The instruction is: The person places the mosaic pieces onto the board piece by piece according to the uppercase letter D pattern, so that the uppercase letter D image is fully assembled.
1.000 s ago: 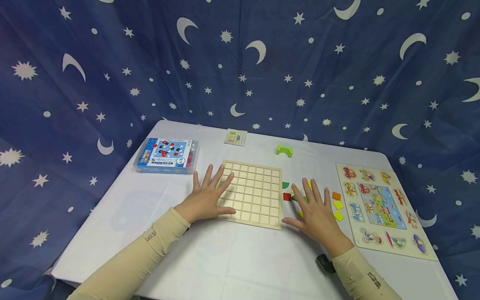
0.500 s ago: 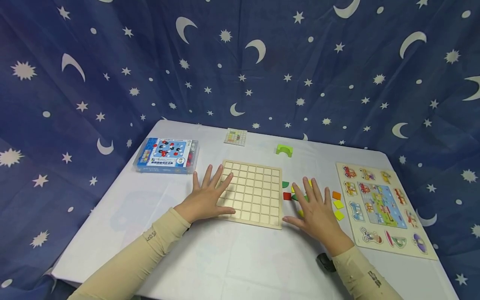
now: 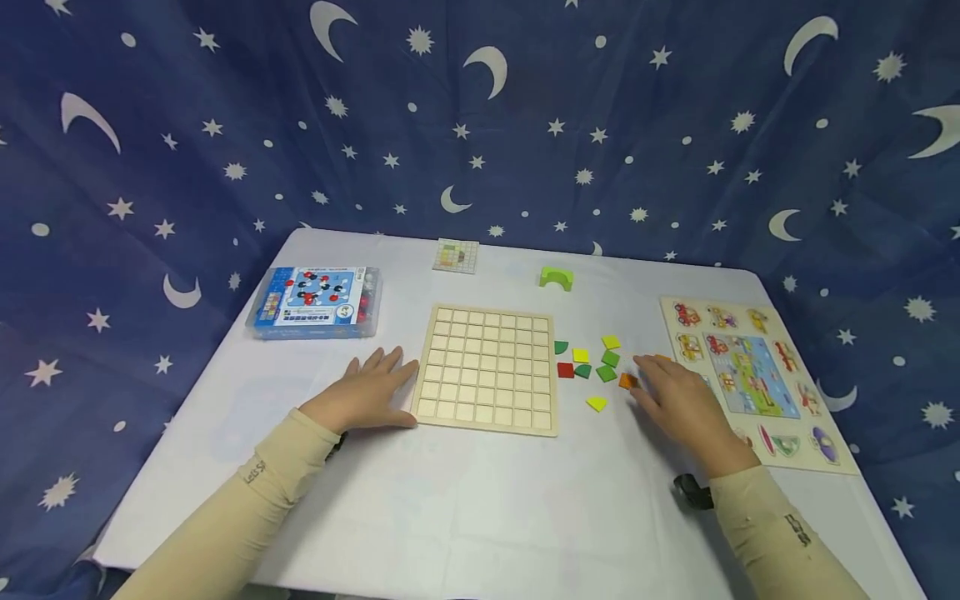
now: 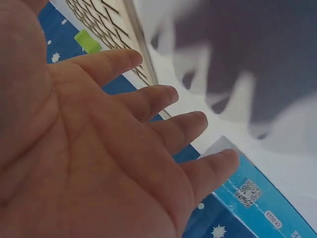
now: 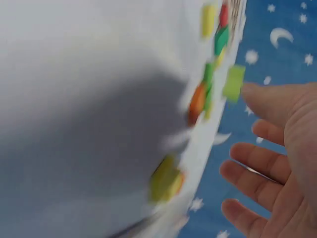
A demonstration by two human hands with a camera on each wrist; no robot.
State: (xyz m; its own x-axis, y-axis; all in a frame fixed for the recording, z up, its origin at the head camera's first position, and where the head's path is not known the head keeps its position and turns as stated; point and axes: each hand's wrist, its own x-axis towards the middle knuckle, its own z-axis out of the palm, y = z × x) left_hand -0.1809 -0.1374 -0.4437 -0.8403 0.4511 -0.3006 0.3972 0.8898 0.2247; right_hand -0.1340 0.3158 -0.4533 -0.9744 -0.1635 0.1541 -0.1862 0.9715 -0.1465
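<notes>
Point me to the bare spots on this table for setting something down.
Free: white cloth between the two sleeves, on the near side of the grid board; also between the green arch and puzzle board. Crowded: between grid board and puzzle board, where loose tiles lie and the right hand is.

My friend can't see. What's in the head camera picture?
A person's left hand is beside a wooden grid board on a white table, the right hand near colored tiles and a picture puzzle. Farther back are a gridded card, a green arch and a plastic case; behind, a starry blue curtain.
</notes>
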